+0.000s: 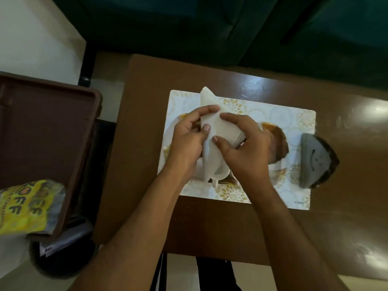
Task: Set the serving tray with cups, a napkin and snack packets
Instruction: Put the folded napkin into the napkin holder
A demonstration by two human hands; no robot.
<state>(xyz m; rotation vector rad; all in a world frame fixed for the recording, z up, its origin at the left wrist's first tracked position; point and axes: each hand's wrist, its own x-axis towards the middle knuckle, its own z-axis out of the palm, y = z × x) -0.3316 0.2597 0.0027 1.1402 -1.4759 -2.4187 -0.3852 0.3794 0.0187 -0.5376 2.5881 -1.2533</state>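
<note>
Both my hands hold a folded white napkin above a white tray with gold flower print on the brown table. My left hand pinches the napkin's left fold with thumb on top. My right hand grips its right side, thumb pressing the paper. Under my hands a white cup and a gold-rimmed plate show in part. A yellow snack packet lies on a dark brown tray at the left.
A grey wedge-shaped napkin holder stands at the white tray's right edge. The brown table has bare wood in front and to the right. A dark round stool sits below the brown tray. Dark green upholstery runs behind.
</note>
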